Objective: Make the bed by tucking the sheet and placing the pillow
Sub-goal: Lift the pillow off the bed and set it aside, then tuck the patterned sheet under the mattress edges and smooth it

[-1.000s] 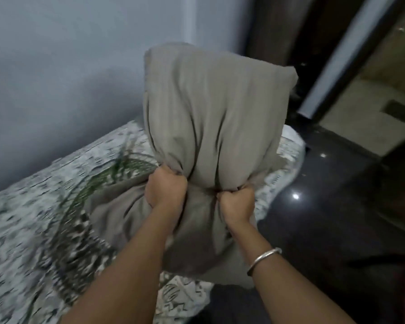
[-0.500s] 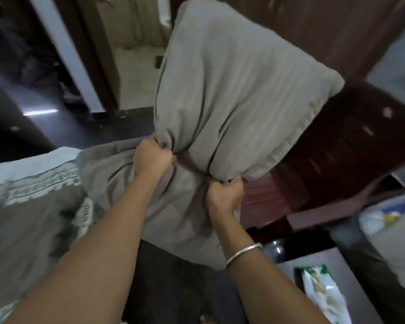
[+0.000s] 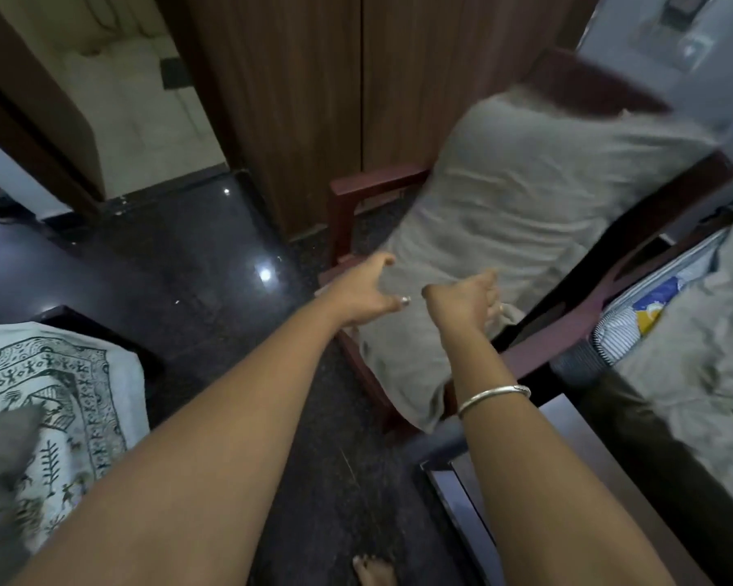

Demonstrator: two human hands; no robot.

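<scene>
The grey pillow (image 3: pixel 525 213) lies slanted in the seat of a dark wooden armchair (image 3: pixel 373 184), in the upper right of the frame. Its upper end leans on the chair back and its lower end hangs over the front edge of the seat; the cloth is motion-blurred.

Both arms reach toward that lower end. The left hand (image 3: pixel 369 289), at centre frame, has its fingers apart and loosely hooked, thumb spread, gripping nothing – it is just beside the pillow's left edge. The right hand (image 3: pixel 462 298) is in front of the pillow's lower part with its fingers curled downward against the cloth; whether they pinch it or only touch it cannot be told. A silver bangle (image 3: pixel 494 395) circles the right wrist.

In the lower left, well apart from the chair, is a corner of the bed with its printed sheet (image 3: pixel 60 395) – white with dark figures. A glossy dark floor (image 3: pixel 178 281) separates them. Brown wooden doors (image 3: pixel 293 99) fill the upper middle. A grey desk (image 3: pixel 568 480) sits at lower right, crumpled grey fabric (image 3: pixel 695 353) beyond it. A bare foot (image 3: pixel 373 570) shows at the bottom edge.
</scene>
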